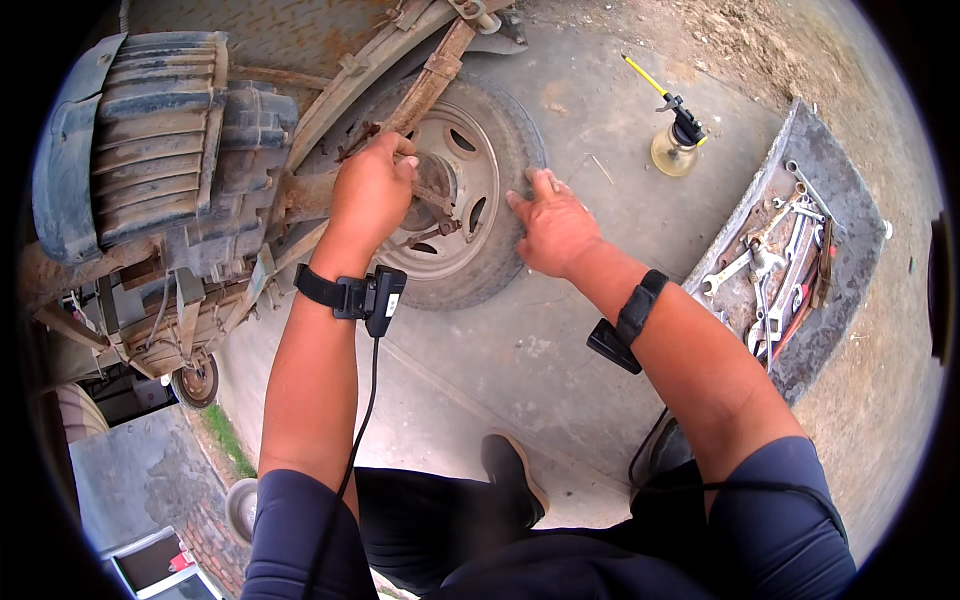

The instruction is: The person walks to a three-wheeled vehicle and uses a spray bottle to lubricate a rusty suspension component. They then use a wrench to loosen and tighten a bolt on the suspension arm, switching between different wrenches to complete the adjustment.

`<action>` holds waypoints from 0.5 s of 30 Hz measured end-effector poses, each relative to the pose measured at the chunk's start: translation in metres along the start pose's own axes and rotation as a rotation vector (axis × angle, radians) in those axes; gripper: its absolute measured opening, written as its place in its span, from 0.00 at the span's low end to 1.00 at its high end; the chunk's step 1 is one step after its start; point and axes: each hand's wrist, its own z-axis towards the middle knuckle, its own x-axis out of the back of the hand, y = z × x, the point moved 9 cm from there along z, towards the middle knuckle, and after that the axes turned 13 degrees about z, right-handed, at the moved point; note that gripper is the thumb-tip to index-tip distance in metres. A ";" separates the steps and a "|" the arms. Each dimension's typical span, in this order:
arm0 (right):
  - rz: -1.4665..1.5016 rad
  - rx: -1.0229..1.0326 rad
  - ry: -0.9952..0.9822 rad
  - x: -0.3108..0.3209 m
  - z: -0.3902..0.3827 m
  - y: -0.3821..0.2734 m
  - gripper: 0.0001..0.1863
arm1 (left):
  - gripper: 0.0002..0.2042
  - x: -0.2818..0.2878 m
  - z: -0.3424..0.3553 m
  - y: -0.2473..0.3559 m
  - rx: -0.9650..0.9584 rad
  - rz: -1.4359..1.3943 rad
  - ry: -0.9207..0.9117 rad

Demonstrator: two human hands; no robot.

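Note:
My left hand (372, 185) has its fingers curled round a rusty metal bar (433, 72) beside the wheel's hub. The wheel, with a dusty cream rim (468, 235) and worn tyre (450, 297), lies within the undercarriage's reach at the centre. My right hand (555, 222) rests at the tyre's right side, fingers bent and apart, with nothing clearly held. A rusty axle (305, 197) runs from the grimy ribbed housing (150, 140) toward the hub, partly hidden by my left hand. Both wrists wear black straps with small devices.
A yellow-nozzled pump oiler (672, 150) stands on the concrete at upper right. A grey metal tray (840, 280) of spanners and pliers lies at my right. My dark shoe (510, 475) shows below. A small wheel (195, 382) and brick edging (200, 525) are at lower left.

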 end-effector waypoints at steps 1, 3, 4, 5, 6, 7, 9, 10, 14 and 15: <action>-0.011 -0.006 0.003 0.000 0.000 0.002 0.35 | 0.12 0.009 -0.006 0.006 -0.007 -0.003 0.009; -0.029 -0.007 0.008 -0.002 0.002 0.005 0.34 | 0.13 0.016 -0.024 -0.002 0.160 -0.203 0.003; -0.022 -0.005 0.008 -0.002 0.002 0.005 0.34 | 0.13 0.017 -0.035 -0.008 0.243 -0.304 0.001; -0.015 -0.002 0.008 -0.002 0.002 0.004 0.34 | 0.14 0.019 -0.049 -0.014 0.286 -0.416 0.057; -0.006 0.004 0.008 -0.001 0.002 0.002 0.34 | 0.15 0.019 -0.068 -0.022 0.329 -0.525 0.115; -0.007 -0.001 0.009 0.000 0.001 0.004 0.34 | 0.16 0.015 -0.085 -0.029 0.367 -0.642 0.169; -0.005 -0.007 -0.001 -0.001 0.003 0.004 0.34 | 0.17 -0.002 -0.119 -0.041 0.484 -0.896 0.211; -0.009 -0.002 0.018 -0.001 0.003 0.007 0.35 | 0.19 -0.030 -0.138 -0.040 0.579 -1.062 0.073; 0.004 0.038 0.055 -0.001 0.003 0.000 0.36 | 0.23 -0.099 -0.206 -0.032 0.839 -1.440 -0.154; 0.005 0.038 0.054 -0.001 0.001 0.001 0.36 | 0.22 -0.095 -0.205 -0.033 0.819 -1.476 -0.044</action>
